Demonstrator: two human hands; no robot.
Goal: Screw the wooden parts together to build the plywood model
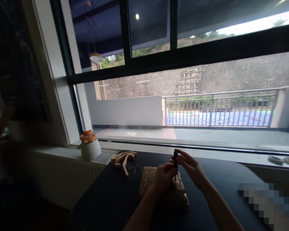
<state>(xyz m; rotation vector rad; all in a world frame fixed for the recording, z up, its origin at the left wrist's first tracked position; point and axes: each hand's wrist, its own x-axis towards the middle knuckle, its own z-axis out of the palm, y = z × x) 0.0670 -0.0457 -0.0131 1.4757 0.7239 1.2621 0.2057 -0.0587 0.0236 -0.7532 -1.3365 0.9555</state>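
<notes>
With our left hand (164, 175) low and right hand (188, 164) at the top, both clasping the black-handled tool (175, 158), apparently to keep it upright, we have the wooden piece (179, 186) beneath it on a brown block (147, 178), perhaps as padding, on the surface (106, 195).

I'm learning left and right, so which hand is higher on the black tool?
The right hand: it is up at the top of the black tool, while the left hand is lower down.
</notes>
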